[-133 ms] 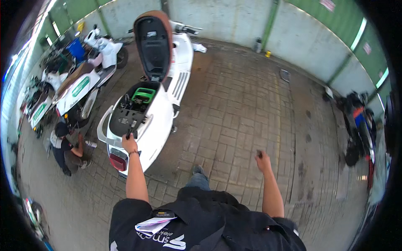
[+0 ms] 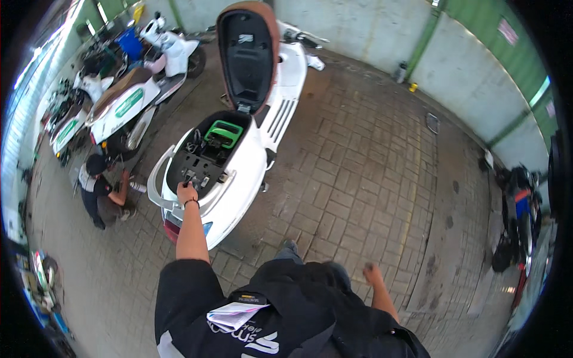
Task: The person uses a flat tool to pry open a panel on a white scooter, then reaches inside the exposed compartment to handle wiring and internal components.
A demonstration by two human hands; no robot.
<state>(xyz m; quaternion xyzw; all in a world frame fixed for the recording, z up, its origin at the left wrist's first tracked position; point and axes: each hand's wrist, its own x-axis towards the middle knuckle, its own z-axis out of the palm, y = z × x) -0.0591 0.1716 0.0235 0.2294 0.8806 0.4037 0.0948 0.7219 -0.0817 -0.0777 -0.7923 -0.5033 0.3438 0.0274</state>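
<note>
A white scooter stands in front of me to the left, its brown-edged seat raised. Inside the open storage compartment are dark cables and a bright green handle-like frame. My left hand is at the compartment's rear edge, beside the white grab rail. Its fingers are closed around something small and dark that I cannot make out. Low at my right side, over the paving, my right hand is curled closed. Whatever it may hold is too small to name.
Another person crouches at the left by a parked white scooter. More scooters stand behind. At the far right is a dark motorbike. A yellow object lies by the back wall, and a flat grey-framed piece lies on the brick floor.
The view has shifted, so the scooter appears farther right. My right hand has dropped lower and closer to my body. My left hand stays at the compartment's rear edge.
</note>
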